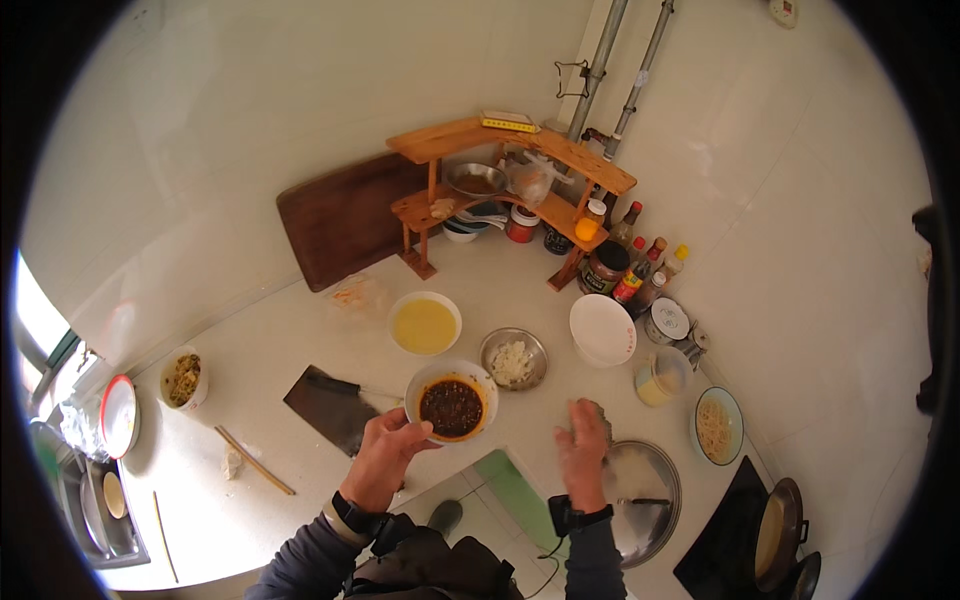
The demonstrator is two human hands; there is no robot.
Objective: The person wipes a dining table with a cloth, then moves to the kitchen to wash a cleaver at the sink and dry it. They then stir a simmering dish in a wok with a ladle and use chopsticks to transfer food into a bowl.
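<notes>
My left hand [385, 455] grips the near left side of a white bowl [418, 381], thumb over its rim. Dark brown sauce [452, 406] with bits in it fills the bowl's bottom. Over the counter to the right, my right hand [583, 455] has its fingers stretched out, slightly smeared by motion, and seems to hold nothing. A greyish thing [604, 422], partly hidden, shows beside its fingertips. Just beyond the sauce bowl are a metal dish [541, 352] of chopped white pieces and a bowl [458, 327] of yellow liquid. Left of it lies a cleaver [330, 412].
A round pan lid [650, 540] lies right of my right hand. Farther back stand a white bowl [602, 330], several bottles [640, 275] and a wooden corner shelf [560, 150]. A bowl of noodles [715, 427] and a pan [790, 500] are right; chopsticks [255, 460] and a sink [125, 540], left.
</notes>
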